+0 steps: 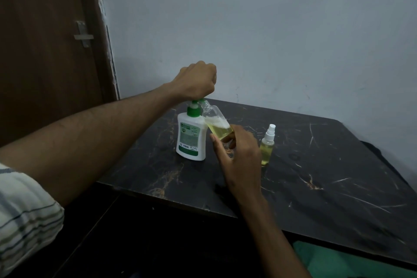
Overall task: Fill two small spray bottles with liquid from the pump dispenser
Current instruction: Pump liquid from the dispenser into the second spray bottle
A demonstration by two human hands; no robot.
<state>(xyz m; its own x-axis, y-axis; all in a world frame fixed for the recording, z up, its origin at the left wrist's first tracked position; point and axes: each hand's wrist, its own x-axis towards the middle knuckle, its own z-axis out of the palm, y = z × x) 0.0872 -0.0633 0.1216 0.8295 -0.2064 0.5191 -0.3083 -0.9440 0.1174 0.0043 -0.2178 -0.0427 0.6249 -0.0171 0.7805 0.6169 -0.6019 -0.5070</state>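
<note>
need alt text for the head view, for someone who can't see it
A left hand presses the green pump of a white dispenser while the right hand tilts an open small bottle, part full of yellow liquid, up to the spout. A second bottle, capped with a white sprayer, stands to the right on the dark marbled table.

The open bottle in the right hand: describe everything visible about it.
The open bottle is small, clear and plastic-looking, with no cap on its bare threaded neck. It is tilted, its mouth up against the green nozzle of the pump dispenser, and yellow-green liquid pools in its lower part, the upper part empty. The right hand pinches its base in the air above the dark table. The left hand sits on the pump head.
</note>
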